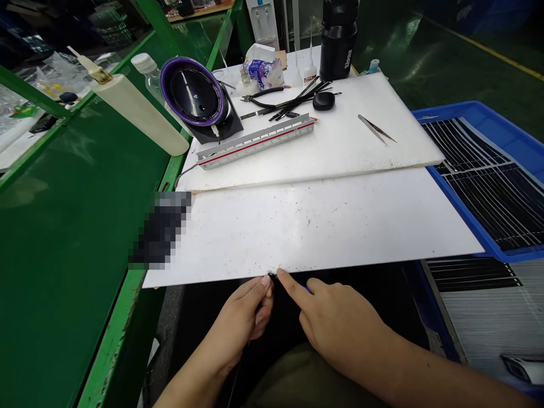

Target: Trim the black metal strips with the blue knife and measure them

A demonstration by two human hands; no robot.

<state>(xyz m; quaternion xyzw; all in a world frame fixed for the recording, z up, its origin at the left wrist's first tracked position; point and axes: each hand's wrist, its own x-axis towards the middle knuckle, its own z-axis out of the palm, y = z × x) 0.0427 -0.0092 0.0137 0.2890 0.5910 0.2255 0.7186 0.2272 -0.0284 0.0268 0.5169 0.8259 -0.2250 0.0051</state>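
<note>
My left grip (250,305) pinching a black piece (272,275) at the desk (314,226) edge, right grip (338,314) with forefinger extended, hold unclear

A: Where do we look from?
B: From the head, above the near edge of the flat white worktop (348,221), facing forward and down.
A: How near are we?
B: Close to the bare left hand (246,309) and bare right hand (338,317) at the worktop's near edge; well beyond it stands a white water dispenser (264,29).
A: Our coverage?
B: One view, from green metal panelling (59,266) left of the worktop to a blue plastic tray (471,108) right of it.
</note>
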